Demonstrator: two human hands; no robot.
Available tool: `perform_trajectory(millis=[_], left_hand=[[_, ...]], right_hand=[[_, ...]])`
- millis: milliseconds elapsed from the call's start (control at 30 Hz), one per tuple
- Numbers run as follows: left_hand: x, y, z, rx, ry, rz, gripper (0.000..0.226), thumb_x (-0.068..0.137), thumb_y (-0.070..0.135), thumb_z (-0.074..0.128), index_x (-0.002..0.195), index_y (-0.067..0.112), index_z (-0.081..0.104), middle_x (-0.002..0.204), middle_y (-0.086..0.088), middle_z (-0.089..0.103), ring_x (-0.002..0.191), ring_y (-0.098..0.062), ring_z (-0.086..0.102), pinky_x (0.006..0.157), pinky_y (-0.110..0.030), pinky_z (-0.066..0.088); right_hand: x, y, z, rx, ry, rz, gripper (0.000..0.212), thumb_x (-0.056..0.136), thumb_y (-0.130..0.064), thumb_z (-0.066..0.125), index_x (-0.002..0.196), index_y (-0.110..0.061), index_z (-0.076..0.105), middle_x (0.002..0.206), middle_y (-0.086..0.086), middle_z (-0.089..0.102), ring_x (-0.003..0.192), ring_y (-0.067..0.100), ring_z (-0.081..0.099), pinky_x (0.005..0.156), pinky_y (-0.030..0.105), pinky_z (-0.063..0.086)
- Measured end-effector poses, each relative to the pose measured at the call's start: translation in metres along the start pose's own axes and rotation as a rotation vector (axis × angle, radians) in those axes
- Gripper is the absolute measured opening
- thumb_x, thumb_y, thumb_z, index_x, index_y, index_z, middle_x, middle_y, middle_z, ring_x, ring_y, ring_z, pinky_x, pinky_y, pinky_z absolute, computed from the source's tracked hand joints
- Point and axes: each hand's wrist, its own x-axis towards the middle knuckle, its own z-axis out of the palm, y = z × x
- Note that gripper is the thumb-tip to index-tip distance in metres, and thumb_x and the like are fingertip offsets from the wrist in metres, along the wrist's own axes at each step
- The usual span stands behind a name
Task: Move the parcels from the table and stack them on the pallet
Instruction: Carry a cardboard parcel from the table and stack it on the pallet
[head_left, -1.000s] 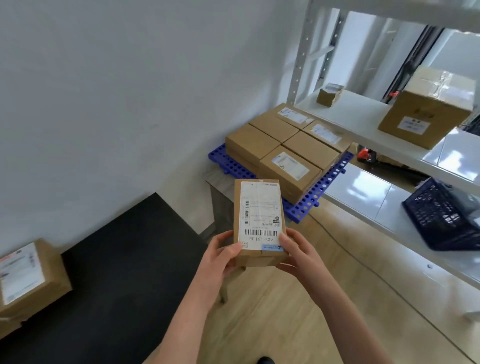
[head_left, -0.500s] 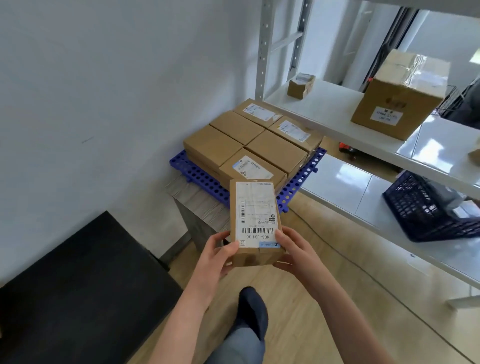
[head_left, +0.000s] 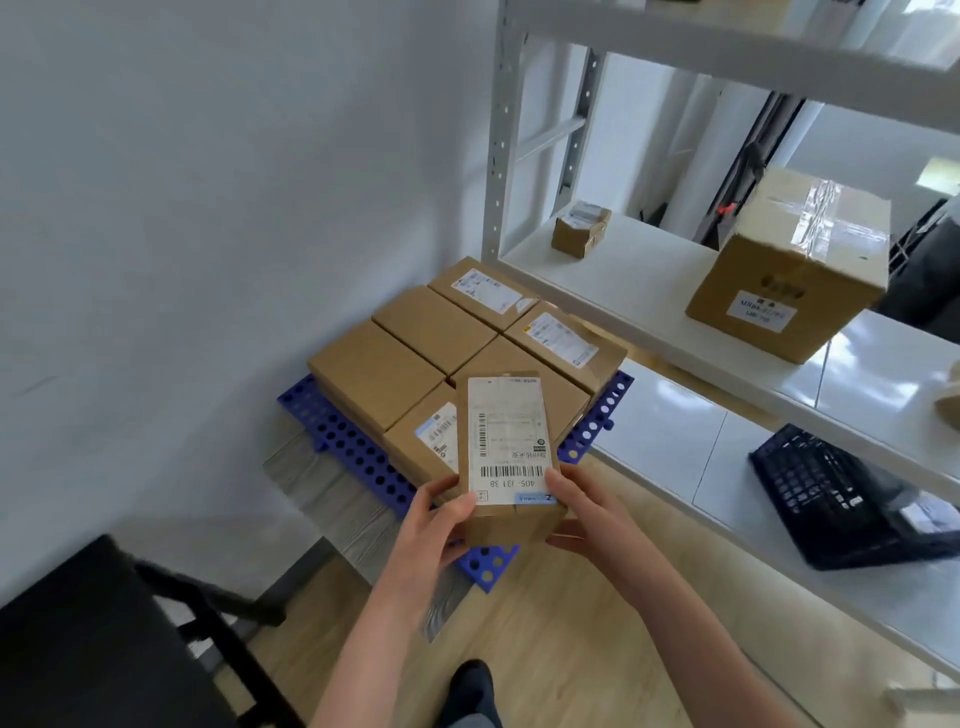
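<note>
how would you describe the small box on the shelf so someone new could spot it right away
Start at the white metal shelving right of the blue pallet and look at its upper white shelf. The small box sits alone at the far end, near the perforated upright. It is far smaller than the big taped carton on the same shelf and carries pale labels on top.

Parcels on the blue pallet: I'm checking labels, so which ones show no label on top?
The two plain-topped parcels by the wall: the nearer one and the one behind it. Three others visibly carry white labels; a sixth is mostly hidden by the held parcel.
</note>
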Motion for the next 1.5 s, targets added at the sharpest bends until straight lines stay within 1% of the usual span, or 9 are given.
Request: perform_trajectory(millis=[267, 467, 600, 733, 900, 1133, 1267, 1333, 1500], left_hand=[[0.063, 0.018, 0.029, -0.013, -0.014, 0.016, 0.051, 0.075, 0.038, 0.064, 0.121, 0.020, 0.051, 0.105, -0.001, 0.072, 0.095, -0.017, 0.069, 0.083, -0.034, 0.054], [0.096, 0.027, 0.052, -0.013, 0.070, -0.006, 0.053, 0.071, 0.041, 0.066, 0.118, 0.019, 0.053, 0.108, -0.005, 0.070, 0.099, -0.022, 0.067, 0.093, -0.041, 0.052], [0.121, 0.028, 0.077, -0.039, 0.154, -0.004, 0.044, 0.074, 0.037, 0.063, 0.114, 0.020, 0.054, 0.105, -0.005, 0.071, 0.093, -0.018, 0.068, 0.082, -0.033, 0.054], [0.149, 0.028, 0.110, -0.050, 0.236, -0.007, 0.043, 0.076, 0.039, 0.062, 0.115, 0.024, 0.054, 0.107, -0.004, 0.068, 0.096, -0.020, 0.065, 0.089, -0.037, 0.051], [0.181, 0.035, 0.152, -0.049, 0.298, 0.016, 0.051, 0.069, 0.047, 0.070, 0.113, 0.026, 0.055, 0.092, 0.007, 0.073, 0.094, -0.017, 0.067, 0.095, -0.039, 0.049], [0.215, 0.041, 0.190, -0.107, 0.433, 0.032, 0.057, 0.066, 0.050, 0.074, 0.114, 0.027, 0.056, 0.104, 0.001, 0.071, 0.101, -0.019, 0.065, 0.100, -0.041, 0.047], [0.226, 0.047, 0.206, -0.148, 0.493, 0.045, 0.063, 0.059, 0.047, 0.068, 0.116, 0.024, 0.054, 0.105, -0.003, 0.071, 0.096, -0.016, 0.066, 0.093, -0.032, 0.050], [0.229, 0.051, 0.210, -0.163, 0.534, 0.050, 0.053, 0.069, 0.038, 0.069, 0.117, 0.023, 0.052, 0.105, -0.003, 0.069, 0.097, -0.015, 0.065, 0.085, -0.026, 0.050], [0.240, 0.063, 0.202, -0.011, 0.703, 0.054, 0.058, 0.069, 0.040, 0.078, 0.118, 0.032, 0.047, 0.113, 0.007, 0.061, 0.100, -0.006, 0.060, 0.076, -0.019, 0.046]], right_hand=[[0.058, -0.029, -0.034, -0.051, 0.005, 0.001, 0.065, 0.066, -0.063, 0.058, 0.123, -0.030, 0.054, 0.106, -0.002, 0.071, 0.091, 0.017, 0.072, 0.085, 0.032, 0.058], [0.093, -0.040, -0.062, -0.047, -0.036, 0.020, 0.056, 0.067, -0.063, 0.058, 0.116, -0.036, 0.052, 0.104, -0.005, 0.072, 0.093, 0.017, 0.072, 0.090, 0.037, 0.056], [0.121, -0.052, -0.088, -0.065, -0.097, 0.033, 0.054, 0.068, -0.061, 0.058, 0.116, -0.037, 0.052, 0.104, -0.007, 0.072, 0.090, 0.013, 0.072, 0.085, 0.032, 0.058], [0.154, -0.070, -0.123, -0.114, -0.153, 0.032, 0.060, 0.067, -0.063, 0.057, 0.120, -0.036, 0.054, 0.107, -0.006, 0.071, 0.088, 0.012, 0.072, 0.079, 0.027, 0.059], [0.191, -0.091, -0.164, -0.119, -0.249, 0.033, 0.046, 0.068, -0.057, 0.059, 0.110, -0.037, 0.056, 0.104, -0.004, 0.072, 0.088, 0.016, 0.073, 0.073, 0.027, 0.059], [0.242, -0.111, -0.204, -0.126, -0.406, 0.054, 0.034, 0.090, -0.036, 0.057, 0.121, -0.024, 0.054, 0.110, 0.003, 0.071, 0.093, 0.019, 0.072, 0.079, 0.032, 0.060], [0.266, -0.118, -0.216, -0.135, -0.484, 0.062, 0.043, 0.082, -0.041, 0.060, 0.122, -0.029, 0.054, 0.105, -0.002, 0.073, 0.095, 0.016, 0.072, 0.074, 0.026, 0.059], [0.276, -0.119, -0.216, -0.111, -0.519, 0.075, 0.045, 0.078, -0.041, 0.061, 0.121, -0.032, 0.054, 0.100, -0.005, 0.074, 0.095, 0.016, 0.072, 0.074, 0.026, 0.058], [0.303, -0.124, -0.201, -0.135, -0.563, 0.025, 0.037, 0.089, -0.028, 0.059, 0.120, -0.046, 0.051, 0.100, -0.008, 0.073, 0.100, 0.014, 0.069, 0.089, 0.035, 0.056]])
